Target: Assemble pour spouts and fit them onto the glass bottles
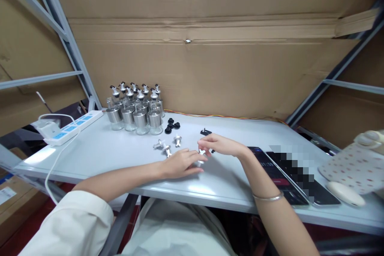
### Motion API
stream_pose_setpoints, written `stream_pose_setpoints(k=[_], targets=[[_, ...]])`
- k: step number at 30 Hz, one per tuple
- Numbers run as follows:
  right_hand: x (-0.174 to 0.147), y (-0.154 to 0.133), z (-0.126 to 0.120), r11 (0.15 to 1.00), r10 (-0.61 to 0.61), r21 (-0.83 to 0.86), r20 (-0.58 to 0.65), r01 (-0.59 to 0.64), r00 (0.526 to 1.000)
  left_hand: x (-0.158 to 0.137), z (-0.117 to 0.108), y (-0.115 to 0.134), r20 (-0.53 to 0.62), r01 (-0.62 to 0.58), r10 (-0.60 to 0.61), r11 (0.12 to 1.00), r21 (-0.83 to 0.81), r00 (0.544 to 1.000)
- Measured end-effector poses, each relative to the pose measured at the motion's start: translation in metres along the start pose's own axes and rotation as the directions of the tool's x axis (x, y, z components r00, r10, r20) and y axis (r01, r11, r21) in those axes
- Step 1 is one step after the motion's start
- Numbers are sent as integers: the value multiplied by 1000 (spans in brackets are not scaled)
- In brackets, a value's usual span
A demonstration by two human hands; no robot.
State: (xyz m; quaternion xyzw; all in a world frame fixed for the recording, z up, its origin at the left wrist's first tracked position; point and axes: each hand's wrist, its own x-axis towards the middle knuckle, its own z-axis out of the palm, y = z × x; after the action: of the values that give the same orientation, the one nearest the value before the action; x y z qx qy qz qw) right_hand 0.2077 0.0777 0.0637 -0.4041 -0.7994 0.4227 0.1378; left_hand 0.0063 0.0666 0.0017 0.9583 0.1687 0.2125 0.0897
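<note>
My left hand (182,163) is closed around a silver pour spout (199,163), its base between thumb and fingers. My right hand (222,145) reaches in from the other side with fingers curled down at the top of that spout; whatever its fingertips pinch is hidden. Several loose silver spouts (178,141) lie beyond my left hand. Behind them is a small cluster of black stoppers (168,130). Small black parts (205,132) rest just beyond my right hand. Glass bottles with steel bands (140,121) stand grouped at the back left, some topped with spouts that have black tips.
A white power strip (75,128) with a plugged-in charger and cable lies at the left edge. Two phones (280,180) lie right of my right forearm, near a white rounded object (345,193) and a dotted container (354,168). Cardboard (210,76) walls the table's back.
</note>
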Motion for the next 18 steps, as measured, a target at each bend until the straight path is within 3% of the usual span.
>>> stream_pose_setpoints(k=[3,7,11,15,18], targets=[[-1,4,-7,999,4,-53,-162,-12,987,0,1,-1,-31,-7,7,1000,-2,1000],[-1,6,-25,968,23,-217,-420,-125,907,1,3,-3,21,-58,58,998,-1,998],[3,1,-37,948,24,-284,-387,-143,922,4,6,-3,118,-134,130,991,29,984],[9,6,-34,900,-10,-384,-493,-207,870,15,13,3,122,-38,36,999,11,992],[9,20,-35,873,52,-394,-510,-287,859,24,20,7,150,-13,15,1000,-15,989]])
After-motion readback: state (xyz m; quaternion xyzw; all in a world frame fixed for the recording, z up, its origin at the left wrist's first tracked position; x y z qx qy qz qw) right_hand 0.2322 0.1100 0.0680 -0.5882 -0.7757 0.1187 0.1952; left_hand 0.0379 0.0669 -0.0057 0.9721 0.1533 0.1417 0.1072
